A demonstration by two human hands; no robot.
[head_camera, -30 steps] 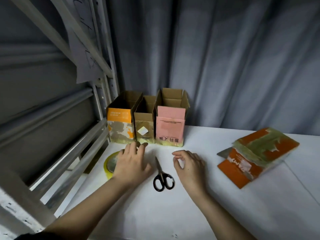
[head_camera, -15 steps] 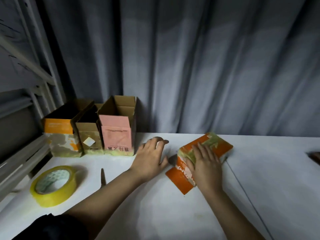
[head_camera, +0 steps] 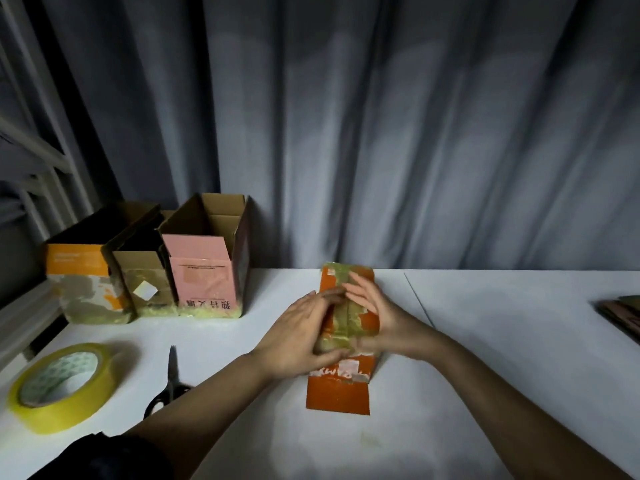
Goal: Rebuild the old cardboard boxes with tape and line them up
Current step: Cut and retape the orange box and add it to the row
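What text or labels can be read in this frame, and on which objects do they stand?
Pink-fronted open cardboard box: a row of large red characters along its bottom edge, upside down, not legible to me; the fine print line above is too small.
Flattened orange cardboard box held by both hands: white letters, upside down and partly covered, roughly "KWA", uncertain.
Orange-banded open cardboard box: small pale print, blurred.
Brown open cardboard box: blank white sticker.
Yellow tape roll: no text.
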